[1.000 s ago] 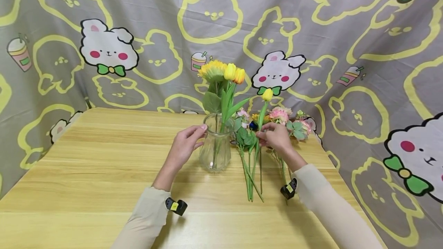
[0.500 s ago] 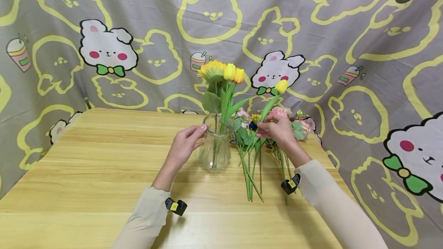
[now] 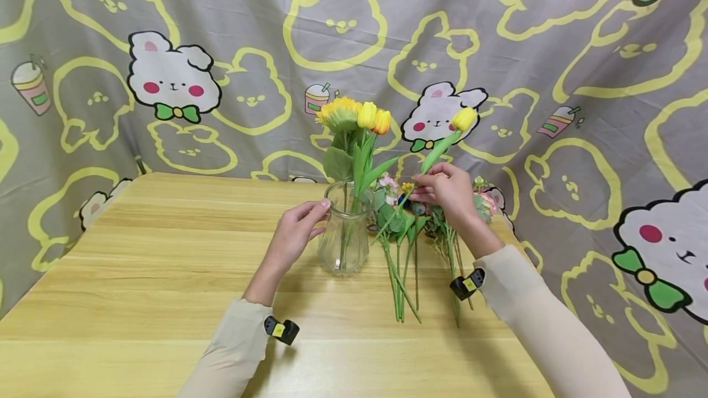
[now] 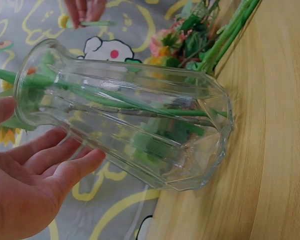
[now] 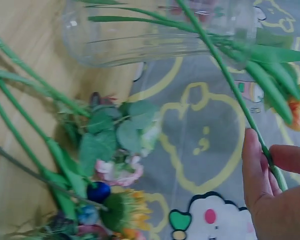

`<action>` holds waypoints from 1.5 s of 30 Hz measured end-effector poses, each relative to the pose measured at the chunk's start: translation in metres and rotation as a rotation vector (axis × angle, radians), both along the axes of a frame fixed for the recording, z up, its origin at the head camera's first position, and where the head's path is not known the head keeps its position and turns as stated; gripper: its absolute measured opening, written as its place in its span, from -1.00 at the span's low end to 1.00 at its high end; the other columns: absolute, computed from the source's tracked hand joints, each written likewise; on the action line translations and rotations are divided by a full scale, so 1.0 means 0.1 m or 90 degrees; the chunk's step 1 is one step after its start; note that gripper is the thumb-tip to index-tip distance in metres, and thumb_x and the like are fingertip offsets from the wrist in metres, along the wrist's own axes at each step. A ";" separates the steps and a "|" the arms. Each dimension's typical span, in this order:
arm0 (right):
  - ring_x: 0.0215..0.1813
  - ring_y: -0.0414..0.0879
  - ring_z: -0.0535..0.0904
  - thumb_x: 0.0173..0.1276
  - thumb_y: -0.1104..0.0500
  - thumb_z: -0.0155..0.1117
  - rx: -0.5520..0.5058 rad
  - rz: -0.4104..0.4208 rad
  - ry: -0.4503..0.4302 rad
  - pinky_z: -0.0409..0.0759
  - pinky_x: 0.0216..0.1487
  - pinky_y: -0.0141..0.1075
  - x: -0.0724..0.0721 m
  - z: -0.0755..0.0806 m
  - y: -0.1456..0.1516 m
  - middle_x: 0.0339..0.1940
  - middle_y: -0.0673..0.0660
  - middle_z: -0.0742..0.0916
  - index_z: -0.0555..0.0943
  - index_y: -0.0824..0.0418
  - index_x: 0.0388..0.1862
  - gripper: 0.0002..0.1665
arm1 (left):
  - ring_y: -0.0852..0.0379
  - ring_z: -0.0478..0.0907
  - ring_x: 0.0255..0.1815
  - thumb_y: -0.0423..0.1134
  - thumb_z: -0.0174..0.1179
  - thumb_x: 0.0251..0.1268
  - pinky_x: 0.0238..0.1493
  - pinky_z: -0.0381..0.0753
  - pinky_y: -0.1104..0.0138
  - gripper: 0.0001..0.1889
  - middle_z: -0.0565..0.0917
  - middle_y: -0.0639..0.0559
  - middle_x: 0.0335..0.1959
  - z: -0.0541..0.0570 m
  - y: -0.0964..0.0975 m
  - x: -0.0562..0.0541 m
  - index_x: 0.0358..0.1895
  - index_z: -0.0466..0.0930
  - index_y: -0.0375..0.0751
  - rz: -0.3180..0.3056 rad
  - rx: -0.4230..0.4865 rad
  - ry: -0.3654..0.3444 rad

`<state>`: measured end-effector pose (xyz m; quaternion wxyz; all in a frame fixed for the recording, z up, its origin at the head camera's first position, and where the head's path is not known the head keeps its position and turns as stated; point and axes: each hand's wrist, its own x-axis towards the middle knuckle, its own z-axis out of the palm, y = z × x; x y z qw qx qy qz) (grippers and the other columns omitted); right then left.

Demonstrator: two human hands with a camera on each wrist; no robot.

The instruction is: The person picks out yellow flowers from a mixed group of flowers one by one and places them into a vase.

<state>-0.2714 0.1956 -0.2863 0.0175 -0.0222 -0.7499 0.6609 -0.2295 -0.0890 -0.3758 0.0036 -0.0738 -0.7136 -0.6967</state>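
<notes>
2 bare hands, well apart: the left hand [image 3: 298, 226] rests relaxed fingers at the neck of 1 upright glass vase [image 3: 356, 244]; the right hand [image 3: 449, 192] pinches 1 yellow tulip [image 3: 439, 149] by its stem, tilted above the loose flowers [image 3: 394, 223]. 3 blooms show in the vase — 1 sunflower [image 3: 338, 114], 1 second yellow tulip [image 3: 367, 115], 1 orange tulip [image 3: 382, 121]. The loose flowers, right of the vase, overlap too much to count. Below, 1 wood-grained table [image 3: 166, 300]; behind, grey cloth [image 3: 249, 23] printed with yellow outlines and white rabbit faces.
</notes>
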 end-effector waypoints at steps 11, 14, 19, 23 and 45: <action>-0.36 -0.16 0.75 0.49 0.23 0.27 -0.006 -0.037 0.056 0.81 -0.12 -0.33 -0.01 0.41 -0.02 -0.19 0.13 0.69 0.44 0.31 -0.17 -0.80 | -0.09 0.55 0.28 0.19 0.14 0.48 0.27 0.68 0.15 -0.40 0.61 -0.20 0.21 0.00 0.00 0.00 0.24 0.59 -0.29 0.001 0.001 -0.003; -0.34 -0.16 0.76 0.50 0.24 0.25 -0.005 -0.045 0.066 0.81 -0.04 -0.29 -0.02 0.44 -0.05 -0.13 0.16 0.67 0.44 0.33 -0.17 -0.80 | -0.10 0.55 0.29 0.18 0.14 0.49 0.28 0.67 0.14 -0.40 0.60 -0.21 0.22 0.00 0.00 0.00 0.25 0.58 -0.30 0.000 0.001 -0.002; -0.36 -0.15 0.78 0.49 0.25 0.26 0.008 -0.043 0.086 0.81 -0.05 -0.30 -0.01 0.40 -0.11 -0.25 0.11 0.72 0.44 0.29 -0.14 -0.82 | -0.11 0.55 0.29 0.18 0.13 0.49 0.29 0.67 0.13 -0.40 0.60 -0.21 0.23 -0.02 0.00 0.00 0.25 0.58 -0.30 -0.002 0.002 -0.002; -0.35 -0.12 0.79 0.48 0.25 0.28 0.038 -0.025 0.108 0.81 -0.14 -0.32 0.02 0.34 -0.18 -0.36 0.07 0.79 0.48 0.28 -0.13 -0.84 | -0.10 0.56 0.28 0.19 0.13 0.49 0.28 0.67 0.12 -0.39 0.60 -0.21 0.22 -0.02 0.01 0.00 0.25 0.59 -0.30 -0.002 0.001 -0.001; -0.40 0.12 0.77 0.44 0.17 0.35 0.300 0.074 0.266 0.80 -0.24 -0.12 0.28 0.16 -0.75 -0.25 0.27 0.83 0.65 0.25 -0.16 -0.85 | -0.08 0.56 0.27 0.18 0.14 0.48 0.27 0.68 0.16 -0.40 0.61 -0.22 0.19 0.00 0.00 -0.01 0.24 0.59 -0.31 0.003 0.003 -0.005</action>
